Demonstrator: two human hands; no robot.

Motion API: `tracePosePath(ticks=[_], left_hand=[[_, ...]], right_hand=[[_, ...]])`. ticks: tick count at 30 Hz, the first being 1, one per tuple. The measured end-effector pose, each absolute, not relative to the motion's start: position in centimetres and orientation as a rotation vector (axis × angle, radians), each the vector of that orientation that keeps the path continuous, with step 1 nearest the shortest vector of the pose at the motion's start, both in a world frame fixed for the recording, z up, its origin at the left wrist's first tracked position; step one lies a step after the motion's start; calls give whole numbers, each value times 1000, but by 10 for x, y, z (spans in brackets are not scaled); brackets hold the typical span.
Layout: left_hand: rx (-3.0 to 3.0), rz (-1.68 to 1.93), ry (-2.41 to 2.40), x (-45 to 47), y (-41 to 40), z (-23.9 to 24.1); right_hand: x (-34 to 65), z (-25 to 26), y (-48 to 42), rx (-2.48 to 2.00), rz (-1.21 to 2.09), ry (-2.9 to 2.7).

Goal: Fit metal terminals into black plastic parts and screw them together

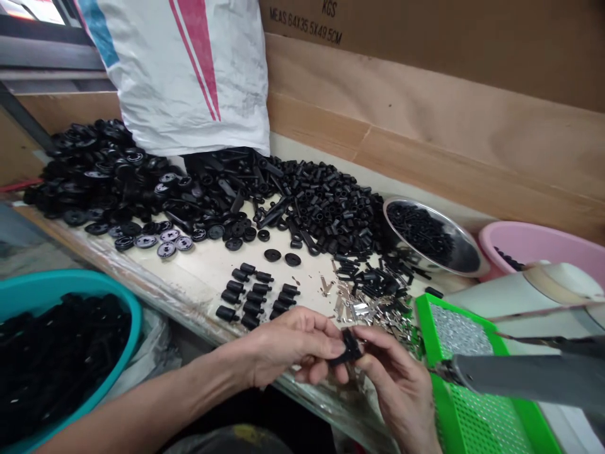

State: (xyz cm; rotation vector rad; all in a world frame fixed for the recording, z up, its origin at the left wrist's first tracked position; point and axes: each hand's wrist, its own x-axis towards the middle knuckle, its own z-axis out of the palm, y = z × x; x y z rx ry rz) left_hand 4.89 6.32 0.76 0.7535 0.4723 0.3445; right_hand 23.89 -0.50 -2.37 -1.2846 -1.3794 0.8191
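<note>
Between my hands, over the table's front edge, is a small dark black plastic part [350,348], its exact shape partly covered by fingers. My left hand [295,345] pinches its left side between thumb and fingers. From the right, the thumb and index finger of my right hand [401,388] close on its other end. Just behind the hands lie small flat metal pieces [362,309] in a loose scatter. Short black cylinders with thin stems [253,308] stand in rows left of them, and two black discs [292,259] lie farther back.
Heaped black plastic parts [326,202] cover the table's back, below a white sack [198,82]. At right are a steel bowl [466,255], a pink basin [534,236], a green tray [428,315] and a grey tool [515,375] jutting inward. A teal tub [135,315] is at left.
</note>
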Motion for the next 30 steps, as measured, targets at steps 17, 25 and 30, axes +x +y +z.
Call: tracePosePath(ticks=[17,25,30], left_hand=[[545,289,482,47,65,-2],[539,326,495,42,59,-5],[556,353,514,33,53,-8]], right_hand=[[230,-7,-2,-1273,586,-1658],[223,-15,-3,-1314,491,-1755],[221,-28,-7,-1294,559,-1740]])
